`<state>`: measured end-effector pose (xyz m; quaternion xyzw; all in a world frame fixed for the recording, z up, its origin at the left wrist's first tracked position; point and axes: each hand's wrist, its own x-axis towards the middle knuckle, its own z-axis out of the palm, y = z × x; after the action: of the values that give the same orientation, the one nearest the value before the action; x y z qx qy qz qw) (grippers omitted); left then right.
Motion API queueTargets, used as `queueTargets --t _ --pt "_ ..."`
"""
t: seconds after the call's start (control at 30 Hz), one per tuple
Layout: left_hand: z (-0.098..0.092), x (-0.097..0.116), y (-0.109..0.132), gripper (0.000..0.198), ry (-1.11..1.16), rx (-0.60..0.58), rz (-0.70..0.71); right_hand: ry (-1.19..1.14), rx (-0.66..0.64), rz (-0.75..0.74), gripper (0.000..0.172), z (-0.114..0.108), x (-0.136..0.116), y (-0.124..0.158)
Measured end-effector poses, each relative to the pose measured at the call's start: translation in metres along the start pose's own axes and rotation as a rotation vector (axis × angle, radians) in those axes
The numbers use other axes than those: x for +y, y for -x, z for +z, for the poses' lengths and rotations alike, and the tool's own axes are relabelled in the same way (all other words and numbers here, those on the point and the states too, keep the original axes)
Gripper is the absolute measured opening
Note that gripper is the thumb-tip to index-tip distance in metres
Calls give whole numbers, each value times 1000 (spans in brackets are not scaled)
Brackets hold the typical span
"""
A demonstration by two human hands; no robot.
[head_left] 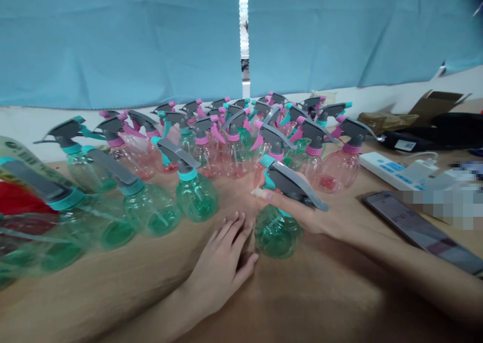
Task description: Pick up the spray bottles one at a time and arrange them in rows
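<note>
A green spray bottle (pixel 279 232) with a grey and teal trigger head stands tilted a little on the table. My right hand (pixel 298 204) is closed around its neck, just under the trigger head; part of the fingers is hidden behind it. My left hand (pixel 226 257) lies palm down on the wood to the left of that bottle, fingers stretched out and holding nothing. Beyond the left fingertips stands another green spray bottle (pixel 198 197) with a teal collar. A pink spray bottle (pixel 337 167) is behind my right hand.
Several pink and green spray bottles crowd the back of the wooden table (pixel 158 287). More green bottles (pixel 153 209) line the left side. At right lie a phone (pixel 422 232), a white power strip (pixel 392 169) with plugs and an opened cardboard box (pixel 433 109). A blue cloth (pixel 188 41) hangs behind.
</note>
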<state>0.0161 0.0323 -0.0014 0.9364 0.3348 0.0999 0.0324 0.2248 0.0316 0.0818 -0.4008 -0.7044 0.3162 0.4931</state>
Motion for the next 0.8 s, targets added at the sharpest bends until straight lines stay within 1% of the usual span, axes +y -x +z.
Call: queueTargets --t 0.2,0.27,0.37,0.6,0.8 --pt "-1 0 -1 54 -24 -6 13 59 26 2 24 -4 -7 1" --pt "-1 0 -1 54 -24 -2 14 72 13 11 25 -4 -5 2" --pt "0 0 0 54 -15 -1 10 49 -12 4 20 -3 1 2" --pt "-1 1 -1 50 -14 -21 4 -3 37 40 15 2 10 3" --pt "-2 2 -1 54 -18 -23 3 1 43 51 18 2 12 4"
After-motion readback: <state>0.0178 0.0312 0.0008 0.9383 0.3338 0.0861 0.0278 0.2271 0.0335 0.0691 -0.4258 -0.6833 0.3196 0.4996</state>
